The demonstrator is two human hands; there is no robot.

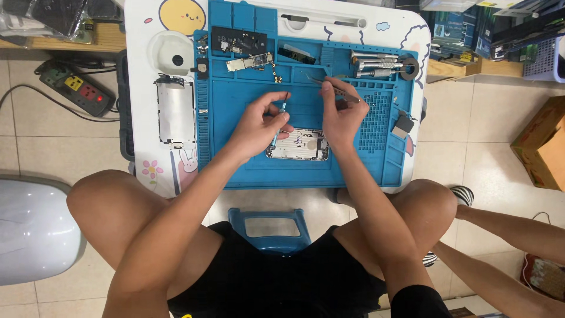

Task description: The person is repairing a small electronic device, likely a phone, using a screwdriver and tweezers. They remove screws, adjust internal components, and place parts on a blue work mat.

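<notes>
Bare knees and black shorts frame the bottom of the view, with a small blue stool (269, 228) between the legs, as a person works over a low white surface (141, 59) covered by a blue repair mat (235, 165). An opened phone housing (298, 145) lies on the mat near its front edge, directly under both hands. Left hand (259, 125) is closed around a slim blue-handled screwdriver (281, 121), held nearly upright with its tip down at the housing's left end. Right hand (341, 112) pinches a pair of metal tweezers (329, 86), which point away to the left above the housing. Farther back on the mat sit a circuit board (252, 62), a black battery (238, 39) and a row of silver screwdriver handles (376, 63) at the right. A detached metal screen plate (175, 111) rests on the surface just left of the mat. On the tiled floor to the left lies a green power strip (79, 88); a cardboard box (544, 144) stands at the right, and another person's bare legs (506, 247) reach in from the lower right.
</notes>
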